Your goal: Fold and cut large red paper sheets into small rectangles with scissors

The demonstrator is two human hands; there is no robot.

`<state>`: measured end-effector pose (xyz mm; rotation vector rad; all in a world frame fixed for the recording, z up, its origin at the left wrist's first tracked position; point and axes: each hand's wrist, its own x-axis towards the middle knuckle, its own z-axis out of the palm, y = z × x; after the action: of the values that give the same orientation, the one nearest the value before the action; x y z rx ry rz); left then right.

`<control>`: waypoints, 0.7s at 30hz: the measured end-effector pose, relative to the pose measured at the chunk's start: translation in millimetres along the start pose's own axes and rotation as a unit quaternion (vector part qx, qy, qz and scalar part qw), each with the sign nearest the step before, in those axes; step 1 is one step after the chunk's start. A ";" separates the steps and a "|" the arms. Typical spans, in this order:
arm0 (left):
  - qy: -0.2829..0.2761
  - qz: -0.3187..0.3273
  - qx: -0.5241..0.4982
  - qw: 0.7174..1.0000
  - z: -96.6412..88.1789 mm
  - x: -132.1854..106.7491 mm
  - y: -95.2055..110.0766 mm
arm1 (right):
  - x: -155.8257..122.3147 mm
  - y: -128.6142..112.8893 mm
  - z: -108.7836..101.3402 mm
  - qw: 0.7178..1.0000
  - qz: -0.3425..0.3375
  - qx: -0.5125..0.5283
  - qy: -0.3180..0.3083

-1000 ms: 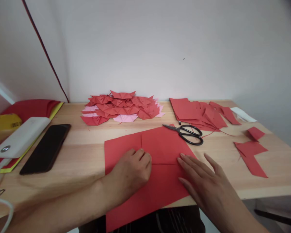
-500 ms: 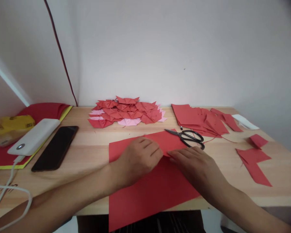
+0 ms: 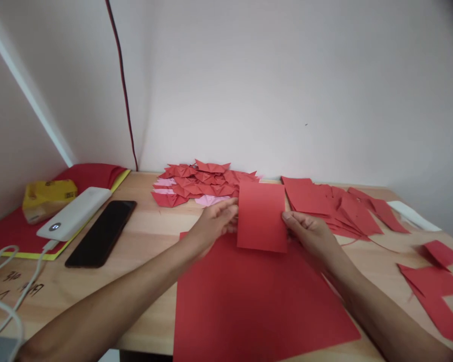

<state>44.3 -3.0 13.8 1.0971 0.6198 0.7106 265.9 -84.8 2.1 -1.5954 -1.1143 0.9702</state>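
Observation:
A small red paper rectangle is held upright above the table, pinched at its left edge by my left hand and at its right edge by my right hand. Beneath both hands lies a large red paper sheet that reaches the table's front edge. Behind the held piece sits a heap of folded red and pink paper shapes. The scissors are hidden from view.
A stack of cut red squares lies at the back right, with red offcuts and a white slip further right. On the left sit a black phone, a white power bank with cable, a yellow pack and red sheets.
Both hands left the big sheet and lifted a small red rectangle upright between them. The camera view has tilted up and shifted left.

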 end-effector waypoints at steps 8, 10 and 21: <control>-0.013 -0.021 0.013 1.000 -1.3 3.1 -26.8 | 0.4 1.2 1.7 1.000 0.005 -0.031 0.005; 0.000 -0.018 0.017 1.000 0.1 2.0 -26.0 | 0.4 -1.0 2.7 1.000 0.006 -0.021 -0.010; -0.004 0.022 -0.010 1.000 7.6 -4.7 -15.2 | 4.1 15.5 1.5 0.983 0.053 0.172 -0.022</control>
<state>50.2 -15.3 2.6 1.0973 0.5833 0.7483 269.0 -82.9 -13.6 -1.3667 -0.8410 1.2026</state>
